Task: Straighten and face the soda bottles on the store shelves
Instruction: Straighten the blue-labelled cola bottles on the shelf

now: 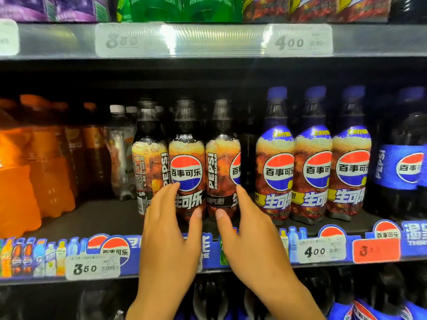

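step: facing zero-sugar row. left hand [171, 227] grips centre bottle [187, 158], logo front. right hand [245, 227] grips right bottle [223, 162], logo off toward 3 o'clock. next, likely: twist it until the logo fronts.

A blue printed cardboard strip [412, 239] lines the dark shelf's [104, 218] front edge, bearing a white paper price tag [92, 268] leftward, a second white tag [322, 251] and an orange-red paper tag [376, 250] rightward.

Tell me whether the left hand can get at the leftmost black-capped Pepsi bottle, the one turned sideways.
Probably yes. That leftmost black-capped plastic Pepsi bottle stands at the front of the shelf with nothing before it, right beside the middle black-capped Pepsi bottle that the left hand grips; it must let go first.
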`<state>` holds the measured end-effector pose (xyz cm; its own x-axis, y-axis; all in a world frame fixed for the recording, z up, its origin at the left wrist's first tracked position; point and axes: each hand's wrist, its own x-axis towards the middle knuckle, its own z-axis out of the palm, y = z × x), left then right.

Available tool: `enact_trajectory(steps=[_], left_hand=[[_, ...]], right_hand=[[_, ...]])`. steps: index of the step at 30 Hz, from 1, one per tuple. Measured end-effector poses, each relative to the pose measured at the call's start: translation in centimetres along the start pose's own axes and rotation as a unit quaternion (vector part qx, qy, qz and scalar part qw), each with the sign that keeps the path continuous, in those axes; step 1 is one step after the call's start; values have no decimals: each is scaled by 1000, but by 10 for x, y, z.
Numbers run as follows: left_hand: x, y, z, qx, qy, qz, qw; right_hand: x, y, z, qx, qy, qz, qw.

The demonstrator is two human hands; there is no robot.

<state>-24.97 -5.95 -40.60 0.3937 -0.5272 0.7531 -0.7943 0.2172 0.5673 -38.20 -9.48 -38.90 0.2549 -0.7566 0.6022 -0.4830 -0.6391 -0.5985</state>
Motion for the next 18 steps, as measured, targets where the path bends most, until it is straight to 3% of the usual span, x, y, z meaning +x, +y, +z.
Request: enact_trajectory(steps=[5,9,14,16,18], left_hand=[[2,2,-1,1,5,-1,1000],[3,2,-2,19,11,13,1000],[14,-6,-19,56,91,19,994],[28,-16,-31,76,100,-10,992],[41,-28,-42,64,51,-64,995]], right_hand=[[-11,6,-6,12,20,7,1000],[-7,7,-6,-34,-14,-2,999],[-8,10,-13,-23,1,5,1000],[0,13,-14,-44,7,5,999],[9,12,-13,-60,7,8,998]])
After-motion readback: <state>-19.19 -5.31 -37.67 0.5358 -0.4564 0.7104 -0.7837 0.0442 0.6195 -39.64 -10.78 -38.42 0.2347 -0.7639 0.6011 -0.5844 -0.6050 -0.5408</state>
